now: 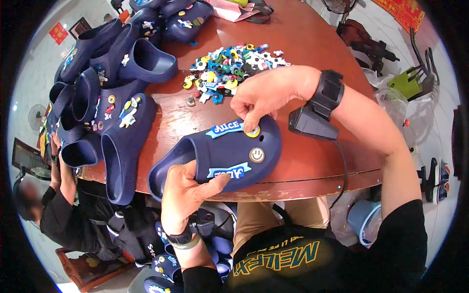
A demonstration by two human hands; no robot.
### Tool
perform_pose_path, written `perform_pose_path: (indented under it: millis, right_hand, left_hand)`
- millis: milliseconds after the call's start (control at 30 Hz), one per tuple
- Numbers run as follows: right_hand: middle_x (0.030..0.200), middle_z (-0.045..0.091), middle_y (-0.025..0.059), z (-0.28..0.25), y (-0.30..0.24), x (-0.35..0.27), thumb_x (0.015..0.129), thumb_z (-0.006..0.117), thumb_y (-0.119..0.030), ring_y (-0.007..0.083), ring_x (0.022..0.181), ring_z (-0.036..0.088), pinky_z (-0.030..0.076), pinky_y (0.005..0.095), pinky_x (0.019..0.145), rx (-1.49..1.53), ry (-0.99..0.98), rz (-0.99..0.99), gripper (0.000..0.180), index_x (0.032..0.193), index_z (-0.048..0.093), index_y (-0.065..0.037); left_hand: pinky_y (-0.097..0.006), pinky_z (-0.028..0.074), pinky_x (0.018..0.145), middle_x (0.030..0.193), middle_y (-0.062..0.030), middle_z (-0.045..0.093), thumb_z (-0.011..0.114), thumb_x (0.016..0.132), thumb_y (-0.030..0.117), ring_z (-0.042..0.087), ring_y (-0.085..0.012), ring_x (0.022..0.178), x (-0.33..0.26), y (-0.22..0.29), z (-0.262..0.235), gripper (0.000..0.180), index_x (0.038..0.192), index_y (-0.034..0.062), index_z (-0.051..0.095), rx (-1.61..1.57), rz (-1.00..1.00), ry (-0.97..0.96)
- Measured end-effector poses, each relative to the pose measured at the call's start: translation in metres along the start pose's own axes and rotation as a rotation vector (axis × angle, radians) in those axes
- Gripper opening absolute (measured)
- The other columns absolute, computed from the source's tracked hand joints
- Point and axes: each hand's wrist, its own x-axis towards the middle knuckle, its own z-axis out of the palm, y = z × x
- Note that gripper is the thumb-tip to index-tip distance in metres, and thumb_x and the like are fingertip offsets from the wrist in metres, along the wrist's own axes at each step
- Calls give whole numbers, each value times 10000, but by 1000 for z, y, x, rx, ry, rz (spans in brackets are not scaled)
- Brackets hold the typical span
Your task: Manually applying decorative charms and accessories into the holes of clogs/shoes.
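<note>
A dark blue foam clog [234, 150] lies on its side of the table nearest me, toe to the right. My left hand [183, 193] grips it at the heel opening, fingers inside and thumb along the upper. On the toe, my right hand [266, 95] has its thumb and bent fingers closed at a small yellow round charm [252, 132] near the far edge. Two light-blue banner charms [228, 171] with lettering and a round smiley charm [256, 155] sit on the upper. One bare hole [261, 138] shows near the toe.
Beyond the clog lies a heap of colourful shoe charms [229, 71] on the red-brown table [312, 46]. Decorated clogs [129, 115] are piled at the left. A black device [312, 124] with a cable hangs at my right wrist. A co-worker [73, 224] sits at the left.
</note>
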Motion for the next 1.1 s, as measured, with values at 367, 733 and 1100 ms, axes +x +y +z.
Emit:
perform_pose_path:
  millis: [367, 733, 1100]
  right_hand:
    - [789, 658, 111, 58, -7, -37, 783, 704, -182, 315, 770, 625, 500, 409, 678, -136, 767, -327, 156, 786, 685, -27]
    - [898, 589, 77, 28, 15, -29, 741, 645, -26, 264, 901, 572, 509, 362, 765, -507, 548, -791, 128, 868, 625, -15]
    - [928, 647, 52, 26, 22, -24, 851, 712, -240, 155, 927, 600, 503, 306, 819, 440, 334, -177, 256, 1003, 686, -36]
  left_hand:
    - [-239, 499, 696, 831, -20, 714, 738, 806, 112, 577, -42, 738, -3, -7, 0, 237, 991, -29, 693, -9, 33, 41]
    - [-240, 479, 627, 765, -22, 703, 750, 803, 168, 551, -27, 678, 0, -11, -1, 246, 956, -13, 686, 53, 59, -10]
    - [-247, 492, 690, 841, -18, 709, 731, 800, 127, 583, -47, 744, 14, -12, -4, 234, 979, -21, 696, 105, 50, 3]
